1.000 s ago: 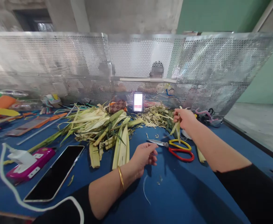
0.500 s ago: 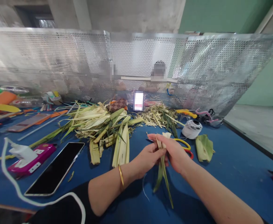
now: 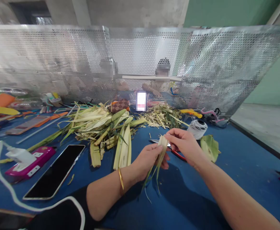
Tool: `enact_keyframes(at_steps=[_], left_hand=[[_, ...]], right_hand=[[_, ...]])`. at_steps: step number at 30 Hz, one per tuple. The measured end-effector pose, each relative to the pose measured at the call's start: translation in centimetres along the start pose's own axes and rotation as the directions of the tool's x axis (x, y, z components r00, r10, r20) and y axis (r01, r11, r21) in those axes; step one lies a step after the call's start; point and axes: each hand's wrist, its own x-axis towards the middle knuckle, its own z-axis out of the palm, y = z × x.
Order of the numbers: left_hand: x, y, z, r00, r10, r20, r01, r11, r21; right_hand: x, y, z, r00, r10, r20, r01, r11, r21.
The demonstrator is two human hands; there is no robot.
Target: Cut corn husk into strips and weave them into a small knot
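A small bundle of corn husk strips (image 3: 163, 146) is held between my two hands above the blue table. My left hand (image 3: 148, 158) is closed round its middle, thumb on top. My right hand (image 3: 181, 142) pinches the pale upper end. Green tails of the husk hang below my left hand, along with a thin pale thread (image 3: 147, 195). Behind and under my hands lie scissors (image 3: 179, 156) with a red handle, their metal blades partly covered. To the right are a spool of white thread (image 3: 197, 129) and a loose piece of green husk (image 3: 210, 148).
A heap of corn husks (image 3: 99, 124) and a pile of shreds (image 3: 164, 116) lie ahead. On the left are a phone (image 3: 55, 172), a purple power strip (image 3: 32, 166) and a white cable (image 3: 13, 191). A perforated metal screen (image 3: 82, 60) closes the far edge, with people behind it.
My right hand has shifted from round the bundle to a pinch at its top, drawing right and up. The bundle has turned, its tails now swung left, and more of the scissors' blades shows.
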Motion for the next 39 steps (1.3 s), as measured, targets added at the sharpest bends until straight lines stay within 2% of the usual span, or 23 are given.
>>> enact_keyframes(at_steps=[6,12,18,22,26,31,35,37,39], left_hand=[[0.1,-0.1,0.0,1.0,0.006,-0.007,-0.007,0.997,-0.076],[0.1,-0.1,-0.2,1.0,0.025,-0.019,-0.026,0.999,-0.035],[0.1,0.1,-0.2,0.997,0.07,-0.043,-0.071,0.997,-0.02],[0.3,0.0,-0.1,0.99,0.112,-0.089,-0.107,0.993,0.051],[0.4,-0.2,0.0,0.987,0.13,-0.09,-0.122,0.989,0.084],[0.4,-0.3,0.0,0.99,0.116,-0.086,-0.109,0.991,0.077],[0.4,-0.3,-0.1,0.985,0.139,-0.101,-0.13,0.987,0.09],[0.4,-0.3,-0.1,0.984,0.145,-0.108,-0.134,0.986,0.101],[0.4,-0.3,-0.1,0.983,0.139,-0.12,-0.126,0.985,0.114]], right_hand=[[0.0,0.4,0.2,0.998,0.01,0.055,-0.009,1.0,-0.002],[0.0,0.4,0.2,0.996,-0.046,0.074,0.048,0.999,-0.025],[0.3,1.0,0.2,0.993,-0.119,0.02,0.121,0.987,-0.102],[0.4,1.2,0.1,0.993,-0.118,-0.02,0.114,0.984,-0.134],[0.2,1.0,0.0,0.993,-0.112,-0.029,0.105,0.98,-0.169],[0.1,1.0,0.0,0.998,-0.063,0.031,0.068,0.978,-0.199],[0.1,0.9,0.1,0.997,-0.048,0.065,0.057,0.988,-0.143],[0.1,0.7,0.1,0.996,-0.082,0.022,0.085,0.986,-0.142],[0.0,0.3,0.0,0.98,-0.194,-0.045,0.18,0.959,-0.217]])
